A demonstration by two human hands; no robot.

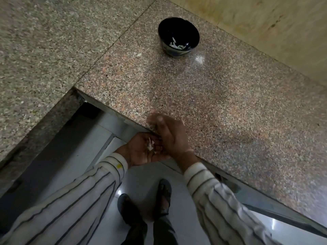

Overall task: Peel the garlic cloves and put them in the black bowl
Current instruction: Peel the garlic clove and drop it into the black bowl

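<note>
The black bowl [178,37] stands at the far side of the granite counter [203,96], with white bits inside, near its right wall. My left hand [141,151] is cupped palm-up just below the counter's front edge, and white garlic skins [150,145] lie in its palm. My right hand [168,133] lies on the counter edge, fingers down and blurred, right above the left palm. No whole garlic clove can be made out.
One small pale scrap [139,54] lies on the counter left of the bowl. A beige wall [265,23] runs behind the counter. A second granite slab [44,59] joins on the left. Below are a grey floor and my feet [146,200].
</note>
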